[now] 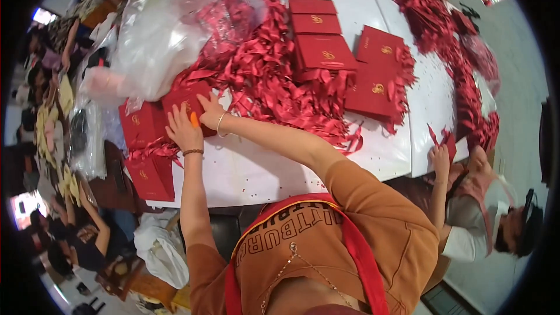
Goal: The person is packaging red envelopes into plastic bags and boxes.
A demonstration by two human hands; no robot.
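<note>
A red paper bag (177, 98) with ribbon lies flat at the table's left side, under both my hands. My left hand (185, 130) rests on its near part, fingers stretched and apart, with an orange cover on one finger. My right hand (211, 113) touches the bag's right side, fingers spread. Beside them lie a red bag with gold print (140, 128) and another red bag (150, 178) nearer the table edge, red ribbon between the two. A heap of red ribbons (262, 81) spreads to the right of my hands.
A clear plastic sack (154, 46) bulges just beyond my hands. Stacks of red bags (324, 49) and more red bags (376, 84) stand on the white table (256, 169). At right, a co-worker (472, 210) handles a red item; more people sit at left.
</note>
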